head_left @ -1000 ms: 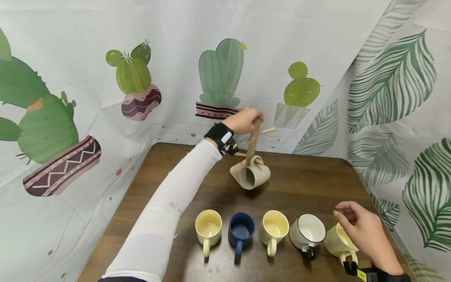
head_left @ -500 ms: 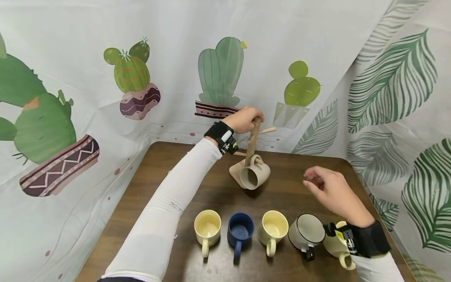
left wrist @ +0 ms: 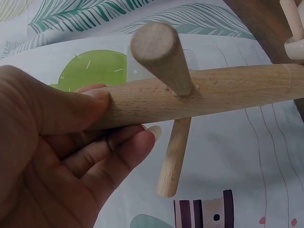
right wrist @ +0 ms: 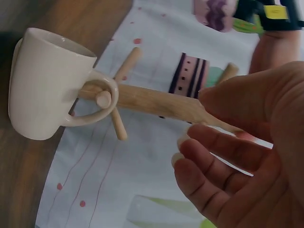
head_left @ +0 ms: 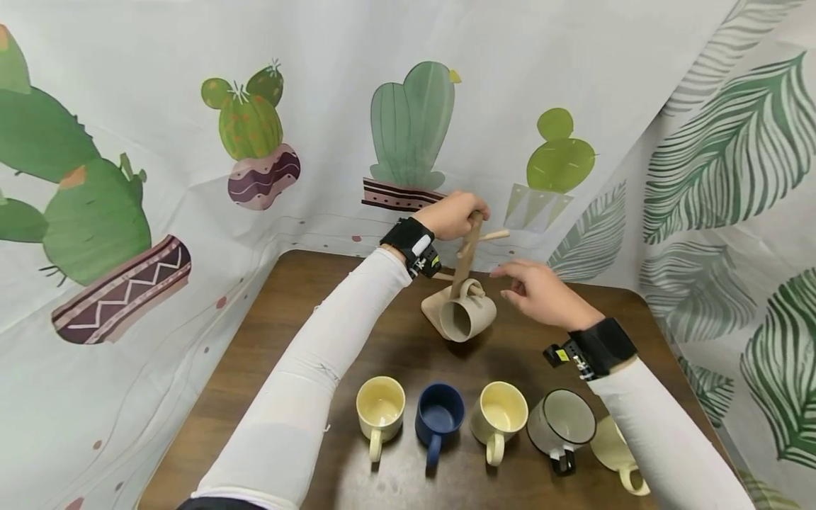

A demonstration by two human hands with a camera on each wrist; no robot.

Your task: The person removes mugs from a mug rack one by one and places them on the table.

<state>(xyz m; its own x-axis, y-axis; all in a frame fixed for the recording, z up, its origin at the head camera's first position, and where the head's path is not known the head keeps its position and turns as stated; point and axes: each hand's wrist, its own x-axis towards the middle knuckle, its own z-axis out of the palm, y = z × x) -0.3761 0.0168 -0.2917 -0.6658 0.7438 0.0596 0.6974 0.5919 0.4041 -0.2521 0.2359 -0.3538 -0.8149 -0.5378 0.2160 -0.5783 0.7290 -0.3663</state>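
My left hand (head_left: pixel 452 214) grips the top of a wooden mug tree (head_left: pixel 465 262) near the back of the table. In the left wrist view, thumb and fingers close round its post (left wrist: pixel 232 88), with bare pegs sticking out. A pale beige mug (head_left: pixel 479 316) hangs sideways by its handle on a low peg; the right wrist view shows the peg's end through that handle (right wrist: pixel 114 95). Just right of the mug tree, my right hand (head_left: pixel 542 294) hovers with loosely bent fingers. Nothing is between them, and they look apart from the mug.
Across the front of the wooden table (head_left: pixel 255 333) stands a row of mugs: a yellow mug (head_left: pixel 380 407), a blue mug (head_left: pixel 440 414), another yellow mug (head_left: pixel 500 414), a white mug with black rim (head_left: pixel 561 425), and a yellow mug (head_left: pixel 612 446) partly behind my right forearm. A cactus-print cloth (head_left: pixel 331 106) hangs behind.
My right hand has moved from above the rightmost yellow mug, up and left to beside the mug tree. The left hand keeps its grip on the post.
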